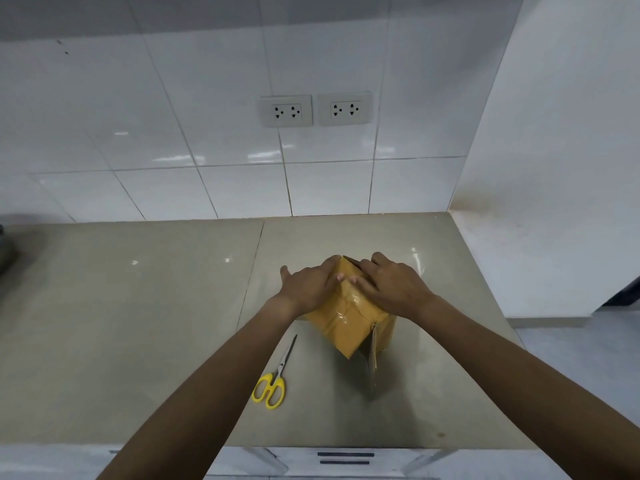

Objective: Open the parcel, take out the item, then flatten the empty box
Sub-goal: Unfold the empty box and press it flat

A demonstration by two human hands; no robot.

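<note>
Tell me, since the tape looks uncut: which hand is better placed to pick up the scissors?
Left, probably. The scissors lie beside the left forearm, left of the box; the right hand would cross over it. Both hands, left hand included, rest on top.

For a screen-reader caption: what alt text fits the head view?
Both hands, left hand and right hand, press on top of a taped cardboard box on a grey counter. Yellow-handled scissors lie beside it.

I can read no text, label, brand or number anywhere in my view. The box (346, 323) shows only plain brown cardboard and clear tape, the scissors (273, 379) bear no mark I can make out, and the wall sockets (315, 109) are unlabelled.
</note>
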